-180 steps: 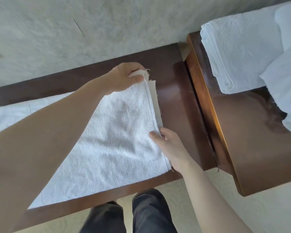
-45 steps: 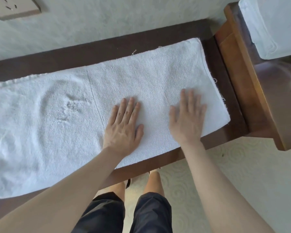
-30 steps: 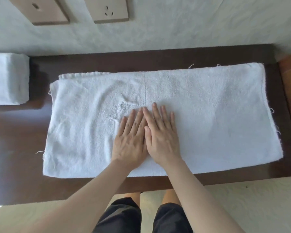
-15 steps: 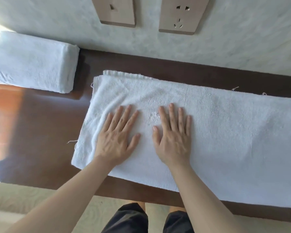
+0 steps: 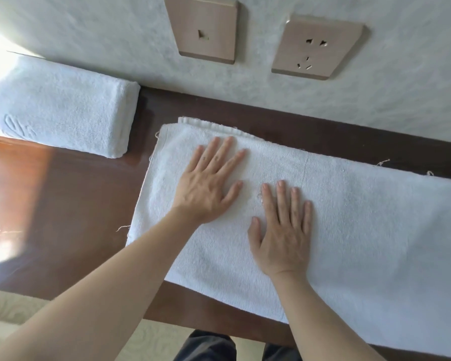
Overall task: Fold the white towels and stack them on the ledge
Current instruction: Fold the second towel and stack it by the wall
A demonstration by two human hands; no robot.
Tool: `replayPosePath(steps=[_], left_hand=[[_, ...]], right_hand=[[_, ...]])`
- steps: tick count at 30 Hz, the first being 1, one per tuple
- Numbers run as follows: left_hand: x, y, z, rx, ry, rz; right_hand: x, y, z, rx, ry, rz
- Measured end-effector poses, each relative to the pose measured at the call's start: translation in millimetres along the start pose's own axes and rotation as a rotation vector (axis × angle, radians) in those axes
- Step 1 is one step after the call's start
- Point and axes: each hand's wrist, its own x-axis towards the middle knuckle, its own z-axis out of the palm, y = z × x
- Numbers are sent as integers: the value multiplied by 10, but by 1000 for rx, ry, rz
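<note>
— On the dark wooden ledge [image 5: 71,204], what is being done with the towel [image 5: 349,230]?

— It is laid out flat in a long half-folded strip, its left end near the middle of the ledge, and it is being pressed down. The left hand [image 5: 206,188] is spread flat on it near that left end, fingers straight and fanned; the right hand [image 5: 284,235] is laid flat just beside it, fingers straight and close together. Nothing is gripped by either hand.

— Why flat palms and not a pinch?

— Smoothing is probably intended. A small ruffled patch [image 5: 258,196] is seen in the pile between the two hands, and a crisp next fold would be spoiled by such lumps. The layers are likely being kept aligned too, since a ribbed hem [image 5: 206,125] is exposed at the far left corner.

— And the folded towel [image 5: 63,110] at the left?

— It is set against the wall [image 5: 89,35], apart from the flat one, presumably as the start of the stack. Room is thereby left for folding.

— What cannot be made out?

— The right end of the flat towel is cut off by the frame, so its full length is not shown. The folded towel's left part is washed out by glare. How many layers lie under the palms cannot be told. Two wall plates [image 5: 315,48] are seen above; dark trousers [image 5: 206,347] are barely caught below.
</note>
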Motion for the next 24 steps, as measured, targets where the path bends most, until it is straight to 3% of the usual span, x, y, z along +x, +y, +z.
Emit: replayPosePath(steps=[7,12,18,21,24], left_hand=[[-104,-206,-94,-86,37,-252],[-1013,274,154,-96,41,-11],[-1529,-320,171,5,6,-131],[-1516,-175,131,-39,42,-199],[-1369,221,184,-103,72,-108]], right_hand=[[26,-1,-16,5,3,-2],[18,-4,-11,35,34,7],[12,6,36,22,39,-1],[-4,6,25,24,33,-3],[5,-6,28,37,41,5]])
